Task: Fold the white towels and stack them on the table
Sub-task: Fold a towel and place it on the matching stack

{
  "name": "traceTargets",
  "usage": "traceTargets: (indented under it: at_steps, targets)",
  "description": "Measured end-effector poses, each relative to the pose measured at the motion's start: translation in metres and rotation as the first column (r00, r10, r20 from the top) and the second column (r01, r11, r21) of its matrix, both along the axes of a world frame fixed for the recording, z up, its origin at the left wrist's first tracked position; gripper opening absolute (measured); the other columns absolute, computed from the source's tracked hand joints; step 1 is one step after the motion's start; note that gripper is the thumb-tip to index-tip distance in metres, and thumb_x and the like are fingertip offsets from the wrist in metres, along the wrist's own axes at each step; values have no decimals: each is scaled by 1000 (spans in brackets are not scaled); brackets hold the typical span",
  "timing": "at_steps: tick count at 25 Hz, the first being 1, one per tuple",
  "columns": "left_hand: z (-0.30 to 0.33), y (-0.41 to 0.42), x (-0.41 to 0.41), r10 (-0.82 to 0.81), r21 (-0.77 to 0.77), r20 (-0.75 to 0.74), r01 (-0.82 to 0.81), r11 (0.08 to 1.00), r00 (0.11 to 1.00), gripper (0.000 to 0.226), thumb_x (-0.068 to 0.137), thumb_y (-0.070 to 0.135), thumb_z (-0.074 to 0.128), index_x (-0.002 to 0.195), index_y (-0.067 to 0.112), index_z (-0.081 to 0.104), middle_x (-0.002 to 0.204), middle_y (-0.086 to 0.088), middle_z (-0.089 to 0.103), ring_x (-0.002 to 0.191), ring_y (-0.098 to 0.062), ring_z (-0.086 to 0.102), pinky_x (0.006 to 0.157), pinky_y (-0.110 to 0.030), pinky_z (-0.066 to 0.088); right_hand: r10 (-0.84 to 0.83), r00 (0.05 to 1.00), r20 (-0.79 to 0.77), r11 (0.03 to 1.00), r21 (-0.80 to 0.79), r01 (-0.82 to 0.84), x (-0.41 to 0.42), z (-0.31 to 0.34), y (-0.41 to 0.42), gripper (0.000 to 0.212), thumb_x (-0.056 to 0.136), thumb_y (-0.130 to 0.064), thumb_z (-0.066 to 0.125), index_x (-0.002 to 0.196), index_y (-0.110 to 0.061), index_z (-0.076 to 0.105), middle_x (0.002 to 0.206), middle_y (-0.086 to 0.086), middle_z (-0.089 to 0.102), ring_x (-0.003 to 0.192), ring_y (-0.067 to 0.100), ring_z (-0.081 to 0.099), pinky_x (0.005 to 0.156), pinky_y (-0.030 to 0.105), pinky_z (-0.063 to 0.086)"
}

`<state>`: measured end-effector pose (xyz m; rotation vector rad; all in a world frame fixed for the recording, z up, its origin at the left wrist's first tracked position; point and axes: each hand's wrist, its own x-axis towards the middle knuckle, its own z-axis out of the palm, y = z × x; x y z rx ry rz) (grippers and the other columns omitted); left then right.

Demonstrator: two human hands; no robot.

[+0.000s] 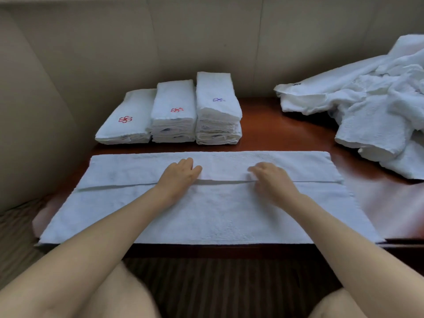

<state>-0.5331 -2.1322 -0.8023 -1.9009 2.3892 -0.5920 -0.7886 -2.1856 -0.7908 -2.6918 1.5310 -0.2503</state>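
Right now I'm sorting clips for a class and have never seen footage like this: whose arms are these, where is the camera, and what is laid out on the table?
There is no machine here. The single picture comes from a wide-angle camera worn on a person's head, looking forward and down, so the two bare arms reaching in from the bottom are the wearer's own.

On the dark wooden table a white towel lies spread flat, its far part folded over toward the person. The left hand and the right hand both rest on that folded edge with fingers fairly flat; the right is slightly blurred. Neither hand plainly grips anything.

Behind it stand three stacks of folded towels, two topped with a red flower mark, one with a purple mark. At the far right lies a pile of unfolded towels.
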Motion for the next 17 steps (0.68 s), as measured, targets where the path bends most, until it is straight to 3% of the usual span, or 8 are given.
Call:
traceTargets:
  at_steps: [3, 6, 7, 9, 11, 13, 15, 17]
  targets:
    - [-1, 27, 63, 243, 44, 1, -243, 969, 970, 29, 79, -7, 59, 103, 7, 55, 94, -12, 51, 75, -25, 44, 53, -29, 25, 225, 973, 52, 974, -7, -225, 83, -4, 24, 43, 88, -9, 49, 130, -16, 51, 130, 5, 53, 122, 26, 46, 97, 37, 39]
    - [3, 49, 123, 458, 81, 100, -466, 881, 883, 29, 88, 3, 53, 115, 13, 51, 108, -9, 51, 98, -25, 52, 61, -31, 33, 260, 965, 37, 965, -59, -257, 137, -12, 29, 36, 88, -6, 46, 123, -13, 54, 123, 6, 56, 113, 27, 50, 88, 37, 44]
    - [5, 55, 140, 483, 43, 122, -491, 870, 867, 27, 86, 4, 58, 111, 13, 55, 105, -7, 55, 94, -24, 56, 57, -31, 34, 253, 967, 23, 965, -76, -251, 151, -13, 28, 33, 88, -5, 46, 119, -13, 56, 119, 6, 57, 109, 27, 52, 83, 37, 45]
    - [11, 62, 167, 464, -49, 162, -462, 885, 871, 30, 57, 1, 81, 81, 11, 66, 76, -4, 61, 65, -22, 62, 42, -26, 35, 265, 964, -2, 954, -142, -263, 167, -13, 27, 23, 86, -3, 51, 104, -12, 64, 104, 6, 62, 93, 26, 55, 71, 35, 48]
    - [11, 71, 185, 429, -91, 171, -419, 903, 887, 40, 38, -5, 85, 68, 11, 64, 64, -4, 59, 52, -22, 59, 38, -24, 36, 311, 950, 6, 932, -197, -304, 174, -19, 27, 12, 80, -1, 63, 85, -10, 69, 88, 7, 64, 78, 26, 56, 57, 35, 49]
    - [7, 80, 192, 471, 31, 136, -479, 877, 872, 43, 60, 2, 82, 99, 11, 67, 93, -5, 65, 79, -20, 65, 51, -28, 45, 348, 936, 56, 923, -194, -332, 175, -30, 30, 13, 76, 1, 69, 86, -8, 72, 87, 8, 64, 73, 28, 56, 52, 35, 48]
    - [4, 81, 189, 584, 195, 114, -594, 780, 804, 48, 89, 3, 55, 135, 12, 44, 130, -3, 51, 115, -18, 53, 76, -30, 45, 373, 919, 129, 918, -196, -345, 171, -37, 32, 20, 73, 3, 73, 90, -8, 74, 89, 9, 65, 69, 29, 56, 49, 37, 48]
    - [21, 72, 177, 632, 326, 171, -648, 688, 756, 39, 93, 3, 40, 131, 11, 43, 128, -4, 49, 117, -21, 48, 92, -35, 37, 392, 909, 140, 913, -178, -366, 169, -36, 34, 22, 79, 2, 69, 97, -8, 74, 94, 9, 65, 73, 29, 57, 55, 37, 49]
